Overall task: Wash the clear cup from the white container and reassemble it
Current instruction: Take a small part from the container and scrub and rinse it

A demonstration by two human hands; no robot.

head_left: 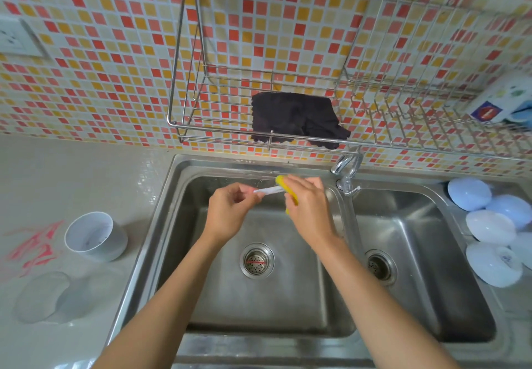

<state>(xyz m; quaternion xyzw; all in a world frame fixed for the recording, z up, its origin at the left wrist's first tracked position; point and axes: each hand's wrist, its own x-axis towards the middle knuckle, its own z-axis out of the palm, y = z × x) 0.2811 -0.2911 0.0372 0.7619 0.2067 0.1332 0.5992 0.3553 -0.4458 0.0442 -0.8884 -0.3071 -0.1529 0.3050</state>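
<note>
**Sink station: straw under scrub, cup parts waiting at frame left**

- Left hand (pixel 230 210): centre frame, above the left sink basin (pixel 259 305); fingertips pinch one end of a thin white stick-like piece, probably a straw (pixel 269 191).
- Straw: long axis runs nearly level, left to right, from the left grip into the sponge.
- Right hand (pixel 309 210): just right of the left hand; fingers curl round a yellow sponge (pixel 283 185), which is folded over the straw's far end.
- Clear cup (pixel 46 296): lower left of frame, on the surface (pixel 72 172), lying on its side, well apart from both hands. The left hand is nearer.
- White container (pixel 92 236): upright, mouth open, just above the clear cup on the surface.
- Faucet (pixel 347 172): between the basins; no water stream visible.
- Also present: dark cloth (pixel 296 118) on the wire rack (pixel 184 80); pale bowls (pixel 489 230), overturned, frame right.
- Judgement: reassembly is not yet begun; the coming reach goes down-left.
</note>
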